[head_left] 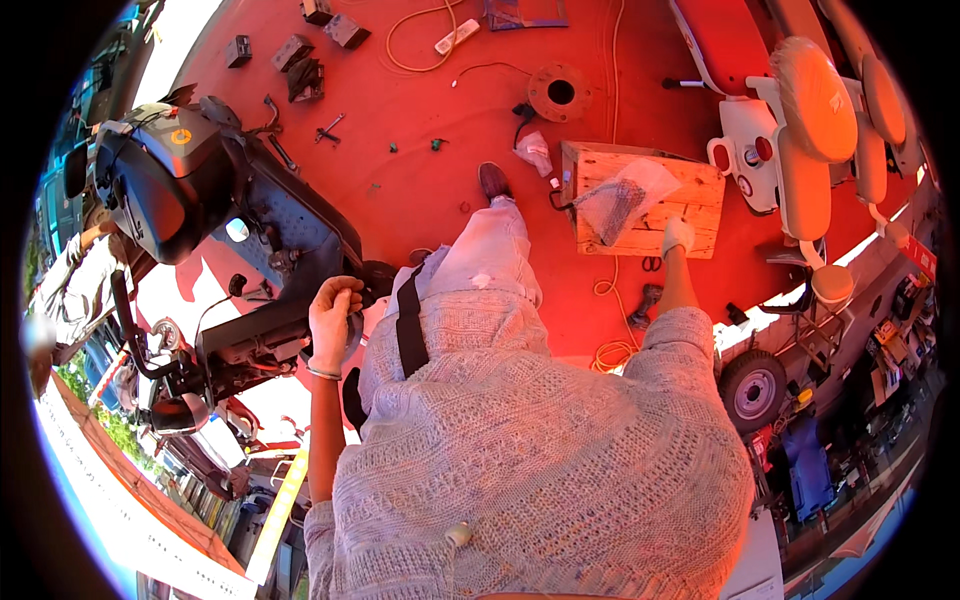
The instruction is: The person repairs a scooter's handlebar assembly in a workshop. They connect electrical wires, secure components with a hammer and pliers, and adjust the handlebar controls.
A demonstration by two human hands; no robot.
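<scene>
- The left hand [333, 314] is raised at the left, its fingers curled in toward the thumb; whether anything small sits between them cannot be told.
- Nearest to it is the dark scooter [185, 190], which stands on the left.
- The right hand [677, 238] reaches out to the near right part of a wooden crate [702, 195]; its fingers are too small to tell whether they grip, or if they touch the wood.
- This crate is on the red floor [420, 190], ahead and right of the person's legs.
- On its top lies a clear plastic bag [652, 183], just left of the right hand.
- Just beyond the crate, a round metal plate [542, 103] with a central hole lies on the floor.
- A smaller clear bag [535, 153] is between plate and crate.
- Farther left lies a wrench [329, 128]; far off, a white power strip [457, 37].
- Scooters with tan seats [805, 190] stand at the right.
</scene>
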